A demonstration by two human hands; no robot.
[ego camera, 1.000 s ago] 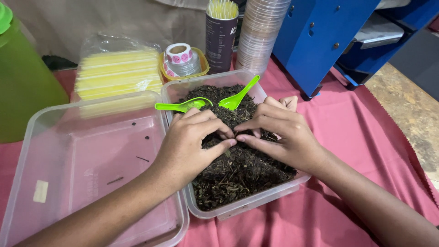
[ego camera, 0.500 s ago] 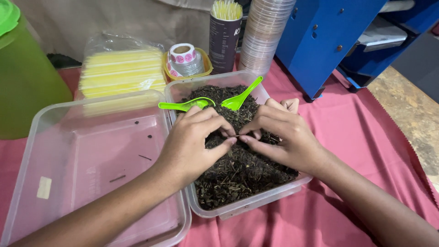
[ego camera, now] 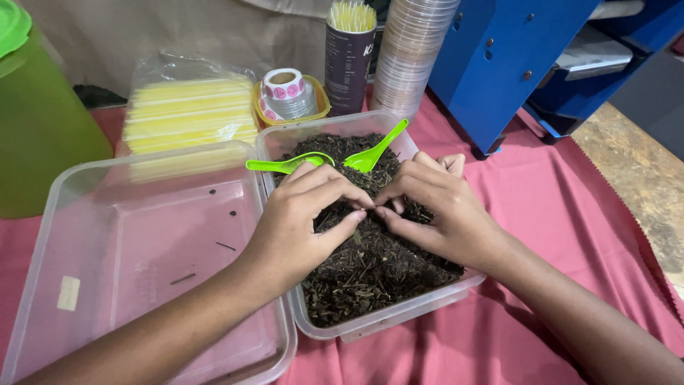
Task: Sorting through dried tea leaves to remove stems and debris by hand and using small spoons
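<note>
Now the left hand [ego camera: 299, 221] and right hand [ego camera: 442, 210] have drawn their pinched fingertips closer together, touching over the dark dried leaves [ego camera: 370, 264] in the clear plastic tub [ego camera: 388, 324]; whether a strand is gripped, I cannot tell. Two green plastic spoons [ego camera: 370, 151] lie unmoved.

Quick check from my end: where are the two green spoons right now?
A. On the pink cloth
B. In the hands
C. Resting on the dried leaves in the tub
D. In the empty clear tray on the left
C: both green spoons lie on the dark dried leaves at the tub's far end, beyond both hands.
</note>
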